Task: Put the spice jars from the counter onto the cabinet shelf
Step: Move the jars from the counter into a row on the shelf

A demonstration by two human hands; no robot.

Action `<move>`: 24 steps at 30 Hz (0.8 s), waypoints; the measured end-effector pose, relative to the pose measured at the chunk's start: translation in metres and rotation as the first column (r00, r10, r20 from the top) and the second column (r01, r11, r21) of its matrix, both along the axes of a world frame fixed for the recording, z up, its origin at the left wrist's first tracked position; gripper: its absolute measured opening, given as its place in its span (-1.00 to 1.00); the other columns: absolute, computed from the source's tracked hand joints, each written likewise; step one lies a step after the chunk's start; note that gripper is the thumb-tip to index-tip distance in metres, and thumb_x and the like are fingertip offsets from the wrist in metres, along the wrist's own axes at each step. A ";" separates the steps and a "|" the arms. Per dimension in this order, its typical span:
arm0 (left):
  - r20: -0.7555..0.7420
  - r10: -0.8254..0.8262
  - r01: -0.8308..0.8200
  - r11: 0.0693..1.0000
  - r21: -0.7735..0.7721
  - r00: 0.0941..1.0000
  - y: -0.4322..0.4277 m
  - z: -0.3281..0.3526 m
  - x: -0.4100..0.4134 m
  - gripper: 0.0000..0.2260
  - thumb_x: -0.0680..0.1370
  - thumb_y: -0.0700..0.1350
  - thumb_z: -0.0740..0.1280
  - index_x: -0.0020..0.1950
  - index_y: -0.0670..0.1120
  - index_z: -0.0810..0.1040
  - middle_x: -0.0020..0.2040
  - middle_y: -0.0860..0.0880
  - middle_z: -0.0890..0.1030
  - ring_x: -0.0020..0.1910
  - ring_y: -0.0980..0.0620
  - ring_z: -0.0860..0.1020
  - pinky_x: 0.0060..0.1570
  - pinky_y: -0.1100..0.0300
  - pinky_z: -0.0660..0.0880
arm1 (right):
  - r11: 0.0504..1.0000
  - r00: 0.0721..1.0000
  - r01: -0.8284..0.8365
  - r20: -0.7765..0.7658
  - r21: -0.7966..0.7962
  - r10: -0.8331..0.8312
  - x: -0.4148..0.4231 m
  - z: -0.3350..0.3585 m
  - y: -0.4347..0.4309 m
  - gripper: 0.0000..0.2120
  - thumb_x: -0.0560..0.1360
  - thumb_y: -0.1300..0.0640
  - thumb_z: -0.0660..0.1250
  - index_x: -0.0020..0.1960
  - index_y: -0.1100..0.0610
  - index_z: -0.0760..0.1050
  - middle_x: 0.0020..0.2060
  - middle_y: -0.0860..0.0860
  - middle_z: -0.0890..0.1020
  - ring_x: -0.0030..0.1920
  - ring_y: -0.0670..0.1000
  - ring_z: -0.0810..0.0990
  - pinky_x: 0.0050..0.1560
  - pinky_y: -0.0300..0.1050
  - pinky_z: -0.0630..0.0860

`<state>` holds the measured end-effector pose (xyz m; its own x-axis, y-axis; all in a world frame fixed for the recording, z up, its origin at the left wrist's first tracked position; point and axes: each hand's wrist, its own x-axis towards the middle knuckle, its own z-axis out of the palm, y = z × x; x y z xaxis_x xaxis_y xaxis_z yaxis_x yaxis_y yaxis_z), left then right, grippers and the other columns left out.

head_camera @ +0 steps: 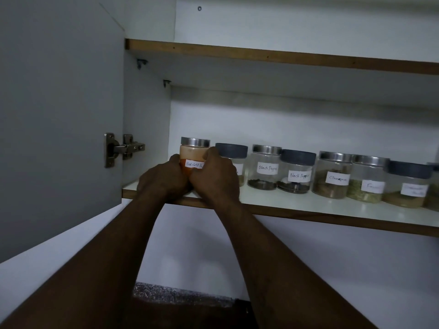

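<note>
At the left end of the cabinet shelf, mid-frame, the upright red chilli jar is clasped from both sides in the grip of the left hand and right hand, just beside a row of labelled jars.

I hold the chilli jar with my left hand and right hand at the left end of the shelf. The other jars stand in a row to its right.
</note>
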<state>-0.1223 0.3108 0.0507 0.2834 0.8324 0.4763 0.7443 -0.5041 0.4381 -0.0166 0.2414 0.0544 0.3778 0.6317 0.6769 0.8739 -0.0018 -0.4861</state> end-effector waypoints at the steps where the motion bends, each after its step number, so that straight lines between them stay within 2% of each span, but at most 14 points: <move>1: 0.011 0.012 -0.012 1.000 0.010 1.000 -0.001 0.000 0.000 -0.35 0.50 0.22 0.38 0.50 0.02 0.28 0.33 -0.04 0.58 0.21 -0.14 0.58 0.16 -0.03 0.50 | 1.000 1.000 0.002 -0.003 0.009 -0.002 0.000 0.000 -0.001 -0.39 0.47 -0.10 0.46 0.42 0.11 0.39 0.21 0.09 0.63 0.21 0.14 0.61 0.15 0.02 0.55; 10: 0.051 0.042 -0.045 0.997 0.068 0.998 -0.005 -0.004 -0.001 -0.31 0.49 0.26 0.40 0.51 0.00 0.29 0.33 -0.04 0.59 0.20 -0.14 0.59 0.11 -0.03 0.52 | 0.997 0.998 0.064 0.007 0.037 -0.064 -0.003 0.001 -0.006 -0.50 0.51 -0.08 0.42 0.36 0.12 0.46 0.19 0.08 0.65 0.17 0.14 0.64 0.17 0.06 0.61; 14: 0.043 0.019 -0.021 0.999 0.044 0.999 -0.007 -0.002 -0.002 -0.29 0.49 0.26 0.42 0.52 -0.01 0.28 0.35 -0.04 0.57 0.22 -0.14 0.58 0.13 -0.03 0.52 | 0.996 0.996 0.088 -0.002 0.034 -0.088 -0.004 0.001 -0.008 -0.44 0.51 -0.10 0.44 0.42 0.12 0.44 0.25 0.09 0.63 0.22 0.13 0.62 0.21 0.07 0.59; 18: 0.047 0.036 -0.038 0.999 0.037 0.998 -0.010 -0.002 -0.002 -0.32 0.49 0.23 0.43 0.50 -0.02 0.31 0.33 -0.05 0.59 0.21 -0.13 0.58 0.06 0.02 0.48 | 0.995 0.996 0.092 -0.005 0.035 -0.092 -0.005 0.001 -0.008 -0.47 0.51 -0.07 0.43 0.40 0.13 0.46 0.24 0.10 0.63 0.21 0.14 0.62 0.19 0.09 0.60; 24: 0.070 0.081 -0.081 0.997 0.007 0.994 -0.011 -0.002 -0.001 -0.25 0.47 0.20 0.47 0.49 -0.14 0.28 0.30 -0.13 0.59 0.23 -0.19 0.57 0.14 -0.06 0.50 | 0.989 0.990 0.131 -0.055 0.065 -0.128 -0.006 0.002 -0.010 -0.53 0.51 -0.06 0.42 0.35 0.12 0.49 0.17 0.09 0.66 0.14 0.14 0.66 0.11 0.07 0.63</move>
